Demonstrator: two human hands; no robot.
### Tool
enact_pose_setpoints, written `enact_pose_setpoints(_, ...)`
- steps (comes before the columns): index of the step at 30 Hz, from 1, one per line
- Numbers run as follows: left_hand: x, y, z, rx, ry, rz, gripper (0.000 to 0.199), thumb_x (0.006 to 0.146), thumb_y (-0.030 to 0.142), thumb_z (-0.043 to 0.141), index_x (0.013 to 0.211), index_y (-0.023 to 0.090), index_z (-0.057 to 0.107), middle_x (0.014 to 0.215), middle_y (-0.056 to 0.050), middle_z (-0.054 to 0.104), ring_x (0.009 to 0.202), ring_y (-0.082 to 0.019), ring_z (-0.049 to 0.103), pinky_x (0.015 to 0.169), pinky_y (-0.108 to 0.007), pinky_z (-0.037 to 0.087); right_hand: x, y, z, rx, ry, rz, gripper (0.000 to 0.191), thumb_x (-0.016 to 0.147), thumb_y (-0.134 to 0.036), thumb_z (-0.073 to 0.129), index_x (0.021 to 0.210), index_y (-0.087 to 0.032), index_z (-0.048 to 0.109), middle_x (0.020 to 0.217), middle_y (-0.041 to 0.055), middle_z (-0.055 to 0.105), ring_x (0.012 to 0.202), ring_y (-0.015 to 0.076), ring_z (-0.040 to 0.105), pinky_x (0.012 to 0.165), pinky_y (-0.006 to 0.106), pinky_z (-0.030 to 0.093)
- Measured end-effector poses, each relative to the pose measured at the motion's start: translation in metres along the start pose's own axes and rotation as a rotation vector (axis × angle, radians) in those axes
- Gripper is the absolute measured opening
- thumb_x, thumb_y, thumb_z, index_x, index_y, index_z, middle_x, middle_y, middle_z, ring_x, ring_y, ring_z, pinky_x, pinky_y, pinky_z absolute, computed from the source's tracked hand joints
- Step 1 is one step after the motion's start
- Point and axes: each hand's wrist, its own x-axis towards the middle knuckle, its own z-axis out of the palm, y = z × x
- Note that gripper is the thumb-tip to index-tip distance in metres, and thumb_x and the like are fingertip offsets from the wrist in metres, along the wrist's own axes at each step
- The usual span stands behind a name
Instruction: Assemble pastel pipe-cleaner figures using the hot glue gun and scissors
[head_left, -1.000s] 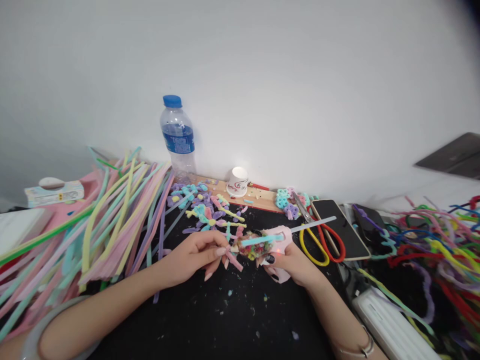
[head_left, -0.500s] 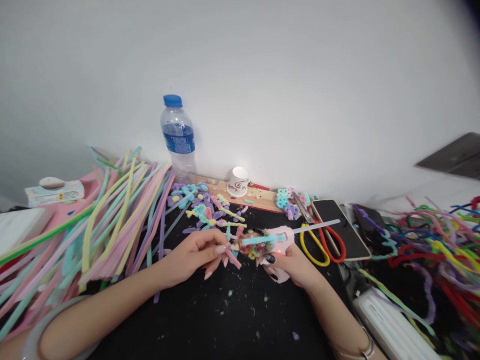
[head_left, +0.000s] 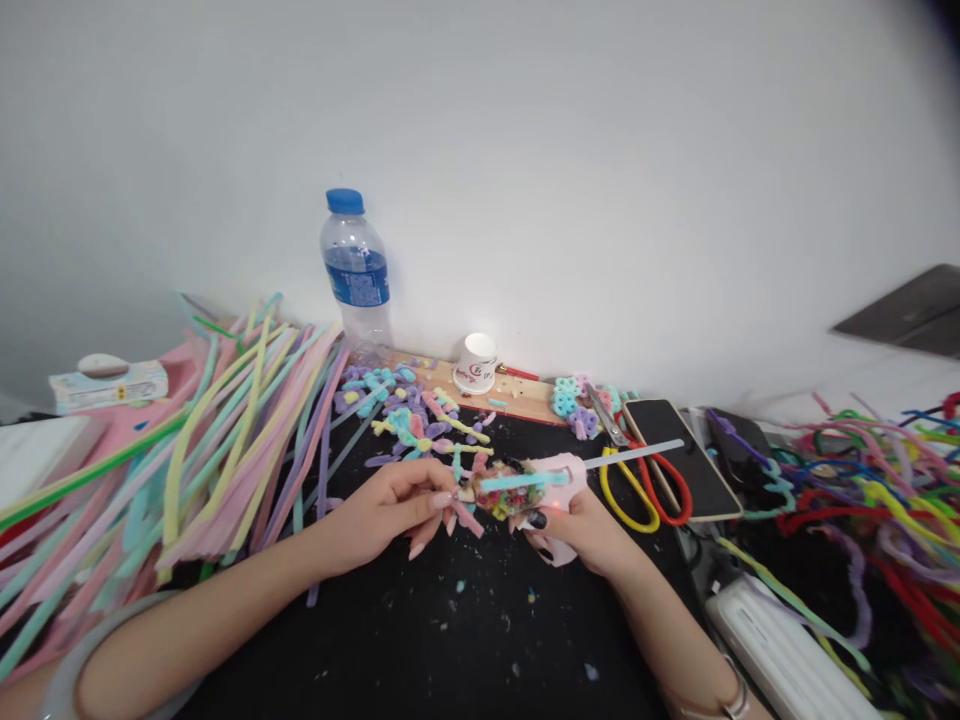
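My right hand (head_left: 574,530) is closed around the handle of a pale pink hot glue gun (head_left: 564,485). Fuzzy coloured fibres cover the gun's front, and a translucent glue stick (head_left: 637,452) sticks out of its rear. Between the thumb and fingers of my left hand (head_left: 416,505) is a short pink pipe-cleaner piece (head_left: 470,520). The gun's nozzle points left and is at or very near this piece; whether they touch I cannot tell. Just beyond lie small pastel pipe-cleaner pieces (head_left: 420,425).
Long pastel pipe cleaners (head_left: 225,430) are heaped at left. A water bottle (head_left: 358,275) and a paper cup (head_left: 478,362) stand by the wall. Scissors (head_left: 637,485), a phone (head_left: 682,455) and a white power strip (head_left: 787,650) lie at right, beside more bright pipe cleaners (head_left: 892,500).
The glue gun has shifted very slightly left toward my left hand. Both hands keep their grip, and the other things stay put.
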Motion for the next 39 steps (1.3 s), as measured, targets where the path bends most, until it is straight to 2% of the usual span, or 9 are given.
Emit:
enact_pose_setpoints(6, 0.0002, 0.0017, -0.0018, 0.060, 0.007, 0.010, 0.016, 0.089, 0.025, 0.047, 0.082, 0.014, 0.056, 0.075, -0.001, 0.064, 0.041, -0.003, 0.046, 0.046, -0.018, 0.035, -0.0004, -0.0023, -0.0003, -0.001, 0.048, -0.029, 0.036, 0.064, -0.033, 0.075, 0.089, -0.014, 0.057, 0.059, -0.0014, 0.059, 0.042, 0.0062, 0.045, 0.040, 0.019, 0.038)
enact_pose_setpoints(9, -0.0008, 0.0039, -0.0016, 0.126, 0.000, 0.012, 0.018, 0.089, 0.026, 0.047, 0.081, 0.014, 0.058, 0.073, -0.001, 0.063, 0.043, -0.004, 0.046, 0.049, -0.020, 0.038, -0.0013, -0.0037, -0.0008, -0.009, 0.015, 0.000, 0.041, 0.064, -0.032, 0.076, 0.095, -0.015, 0.056, 0.063, -0.0002, 0.061, 0.042, 0.0055, 0.044, 0.040, 0.018, 0.037)
enact_pose_setpoints(14, -0.0027, 0.0056, -0.0016, 0.193, 0.012, 0.021, 0.019, 0.089, 0.026, 0.046, 0.078, 0.015, 0.058, 0.053, 0.006, 0.052, 0.045, -0.007, 0.047, 0.055, -0.022, 0.041, -0.0013, -0.0030, -0.0026, -0.040, -0.010, 0.063, 0.052, 0.063, -0.034, 0.076, 0.105, -0.015, 0.053, 0.062, -0.0016, 0.059, 0.043, 0.0059, 0.045, 0.040, 0.018, 0.037)
enact_pose_setpoints(20, -0.0038, 0.0049, -0.0034, 0.234, 0.029, 0.027, 0.021, 0.089, 0.026, 0.046, 0.080, 0.014, 0.060, 0.054, 0.006, 0.052, 0.042, -0.006, 0.045, 0.053, -0.021, 0.038, -0.0013, -0.0041, -0.0045, -0.057, -0.008, 0.102, 0.055, 0.062, -0.035, 0.077, 0.106, -0.016, 0.051, 0.063, -0.0014, 0.060, 0.044, 0.0065, 0.046, 0.038, 0.017, 0.037)
enact_pose_setpoints(29, -0.0022, 0.0050, -0.0040, 0.224, 0.049, 0.041, 0.019, 0.089, 0.026, 0.047, 0.078, 0.015, 0.058, 0.053, 0.006, 0.052, 0.042, -0.006, 0.044, 0.051, -0.021, 0.038, -0.0022, -0.0070, -0.0034, -0.039, -0.038, 0.106, 0.048, 0.062, -0.032, 0.077, 0.100, -0.015, 0.054, 0.061, -0.0022, 0.060, 0.041, 0.0056, 0.046, 0.038, 0.017, 0.036)
enact_pose_setpoints(34, -0.0023, 0.0037, -0.0049, 0.221, 0.065, 0.030, 0.019, 0.089, 0.028, 0.046, 0.078, 0.016, 0.057, 0.053, 0.006, 0.051, 0.041, -0.007, 0.044, 0.051, -0.021, 0.038, -0.0031, -0.0044, -0.0064, -0.029, -0.061, 0.096, 0.044, 0.062, -0.033, 0.077, 0.095, -0.014, 0.055, 0.063, 0.0005, 0.063, 0.041, 0.0057, 0.046, 0.038, 0.017, 0.037)
enact_pose_setpoints(39, -0.0030, 0.0019, -0.0063, 0.227, 0.077, 0.035, 0.020, 0.089, 0.029, 0.046, 0.079, 0.016, 0.057, 0.052, 0.006, 0.050, 0.042, -0.007, 0.044, 0.051, -0.022, 0.039, -0.0033, -0.0051, -0.0090, -0.014, -0.097, 0.115, 0.045, 0.064, -0.031, 0.076, 0.100, -0.015, 0.055, 0.066, 0.0018, 0.065, 0.042, 0.0067, 0.048, 0.039, 0.018, 0.038)
